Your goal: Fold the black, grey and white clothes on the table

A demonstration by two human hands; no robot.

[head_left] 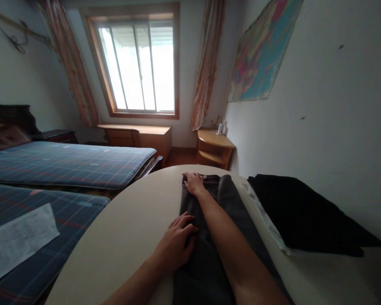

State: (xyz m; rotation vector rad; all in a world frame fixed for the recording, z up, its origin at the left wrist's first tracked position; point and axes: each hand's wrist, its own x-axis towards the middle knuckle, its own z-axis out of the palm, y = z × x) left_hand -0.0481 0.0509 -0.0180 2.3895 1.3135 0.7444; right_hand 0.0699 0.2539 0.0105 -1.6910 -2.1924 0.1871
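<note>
A dark grey garment (203, 262), apparently trousers folded lengthwise, lies on a pale round table (120, 245). Its far end shows gathered fabric and a small white label. My right hand (194, 184) rests on the far left corner of the garment, palm down, its fingers laid out over the cloth; my right forearm crosses above the fabric. Closer to me, my left hand (178, 241) lies at the garment's left edge. Its fingers are bent but apart, with the tips touching the cloth and the thumb lower down.
Right of the garment lies a folded black cloth (305, 216) on a clear plastic sleeve (266, 220). Plaid mattresses (66, 163) are at the left, one bearing a printed paper sheet (22, 241). A wooden corner shelf (214, 137) and a desk (155, 130) stand beyond the table.
</note>
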